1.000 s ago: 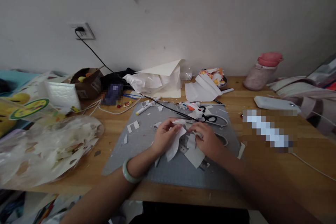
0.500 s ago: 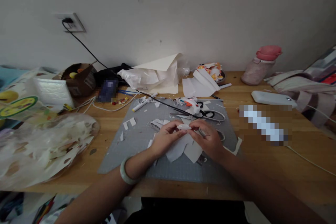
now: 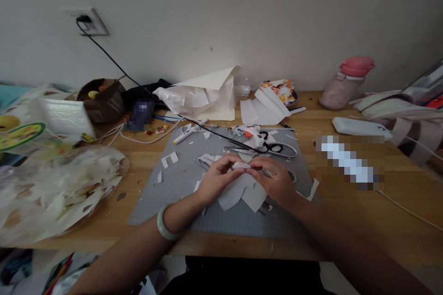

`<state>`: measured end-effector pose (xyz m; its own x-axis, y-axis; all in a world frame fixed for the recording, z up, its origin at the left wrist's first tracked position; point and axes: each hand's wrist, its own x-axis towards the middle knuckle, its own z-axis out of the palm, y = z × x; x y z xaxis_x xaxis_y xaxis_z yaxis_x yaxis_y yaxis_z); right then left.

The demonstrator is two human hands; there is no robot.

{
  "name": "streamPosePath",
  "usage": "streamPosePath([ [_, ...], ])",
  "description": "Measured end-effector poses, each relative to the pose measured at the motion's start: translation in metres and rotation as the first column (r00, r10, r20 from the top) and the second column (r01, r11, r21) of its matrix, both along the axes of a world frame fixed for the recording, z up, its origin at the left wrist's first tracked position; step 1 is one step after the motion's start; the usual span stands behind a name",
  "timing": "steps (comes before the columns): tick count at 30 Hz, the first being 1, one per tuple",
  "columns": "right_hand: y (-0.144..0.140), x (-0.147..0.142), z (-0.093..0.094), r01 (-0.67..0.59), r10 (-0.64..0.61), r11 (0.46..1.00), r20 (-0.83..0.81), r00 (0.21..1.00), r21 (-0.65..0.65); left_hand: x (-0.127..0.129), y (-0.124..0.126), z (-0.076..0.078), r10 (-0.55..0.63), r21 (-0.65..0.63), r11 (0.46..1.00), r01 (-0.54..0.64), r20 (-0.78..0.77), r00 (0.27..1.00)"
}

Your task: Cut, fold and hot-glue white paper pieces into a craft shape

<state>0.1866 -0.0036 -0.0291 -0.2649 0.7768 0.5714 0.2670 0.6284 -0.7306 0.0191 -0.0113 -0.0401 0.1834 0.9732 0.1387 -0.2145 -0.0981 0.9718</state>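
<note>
Two hands are joined over the grey cutting mat [image 3: 180, 203], where a small white paper piece [image 3: 241, 165] is pinched between their fingertips. The left hand [image 3: 218, 179] is closed on its left end and the right hand [image 3: 273, 180] on its right end, just above the loose paper scraps [image 3: 242, 193] lying on the mat. Compared with half a second ago, the grip is unchanged and the hands have barely shifted; a second ago a larger white sheet was draped from the left hand, and the hands were set slightly apart. Black-handled scissors [image 3: 273, 148] and a glue gun [image 3: 254, 132] are seen just beyond the fingers.
</note>
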Motion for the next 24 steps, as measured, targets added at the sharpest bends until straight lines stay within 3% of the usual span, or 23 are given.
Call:
streamPosePath([
  [13, -0.0025, -0.0024, 0.0072, -0.015, 0.014, 0.997, -0.009, 1.0, -0.082, -0.0015, -0.001, -0.0014, -0.008, 0.061, 0.998, 0.009, -0.02, 1.0],
  [24, -0.0029, -0.0006, 0.0083, -0.046, 0.046, 0.999, 0.006, 0.999, -0.008, -0.0028, -0.0008, 0.0009, -0.008, 0.104, 0.994, 0.012, -0.04, 0.999],
])
